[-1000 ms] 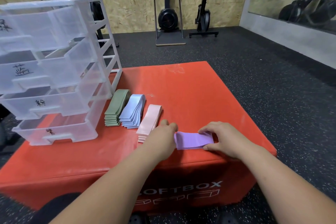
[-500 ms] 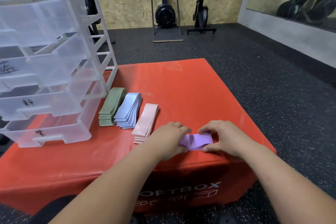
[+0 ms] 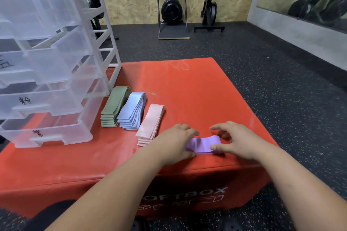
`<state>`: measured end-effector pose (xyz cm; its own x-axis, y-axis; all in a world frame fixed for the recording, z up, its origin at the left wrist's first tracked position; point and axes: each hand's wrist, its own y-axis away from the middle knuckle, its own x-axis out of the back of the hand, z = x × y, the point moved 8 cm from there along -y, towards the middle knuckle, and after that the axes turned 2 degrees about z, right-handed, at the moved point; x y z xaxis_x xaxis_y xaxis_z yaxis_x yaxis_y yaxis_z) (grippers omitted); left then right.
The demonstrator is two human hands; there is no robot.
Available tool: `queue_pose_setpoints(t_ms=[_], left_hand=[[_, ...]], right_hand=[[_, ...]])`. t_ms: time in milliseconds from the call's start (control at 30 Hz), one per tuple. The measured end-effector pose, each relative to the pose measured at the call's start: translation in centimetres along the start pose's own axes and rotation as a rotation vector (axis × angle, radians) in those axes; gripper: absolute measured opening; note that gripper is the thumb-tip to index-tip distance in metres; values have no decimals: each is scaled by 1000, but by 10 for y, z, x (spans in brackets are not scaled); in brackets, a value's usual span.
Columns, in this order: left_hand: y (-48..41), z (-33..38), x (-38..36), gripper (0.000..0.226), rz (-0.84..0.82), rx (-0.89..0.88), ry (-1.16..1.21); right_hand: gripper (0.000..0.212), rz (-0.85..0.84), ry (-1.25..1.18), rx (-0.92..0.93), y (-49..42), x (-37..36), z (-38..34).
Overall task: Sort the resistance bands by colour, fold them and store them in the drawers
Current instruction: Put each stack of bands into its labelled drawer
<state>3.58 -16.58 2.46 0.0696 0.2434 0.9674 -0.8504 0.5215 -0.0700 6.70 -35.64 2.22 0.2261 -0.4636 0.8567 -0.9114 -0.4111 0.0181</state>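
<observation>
Left hand (image 3: 174,142): pinches purple band (image 3: 203,145) beside pink stack (image 3: 150,125).
Right hand (image 3: 238,140): thumb pins it, fingers spread.
Risk: thumb lifts, fold could spring open.

Red foam box (image 3: 197,90), clear drawer unit (image 3: 56,62) far left, green stack (image 3: 114,107), blue stack (image 3: 131,110), pink stack (image 3: 150,124) side by side, purple band (image 3: 203,145) near edge.

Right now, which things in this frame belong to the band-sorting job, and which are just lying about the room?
Job:
purple band, gripped by left hand, right hand thumb on it
green stack, blue stack, pink stack
drawer unit
red soft box under all

Lying about:
black exercise machine by the far wall
second machine beside it
</observation>
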Motion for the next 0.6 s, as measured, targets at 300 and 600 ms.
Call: queue_pose_setpoints(t_ms=[300, 600], left_hand=[[1, 1, -1, 57, 29, 27, -8], [13, 9, -5, 65, 15, 139, -52]], right_hand=[[55, 59, -56, -270, -6, -12, 6], [48, 166, -7, -199, -21, -17, -7]])
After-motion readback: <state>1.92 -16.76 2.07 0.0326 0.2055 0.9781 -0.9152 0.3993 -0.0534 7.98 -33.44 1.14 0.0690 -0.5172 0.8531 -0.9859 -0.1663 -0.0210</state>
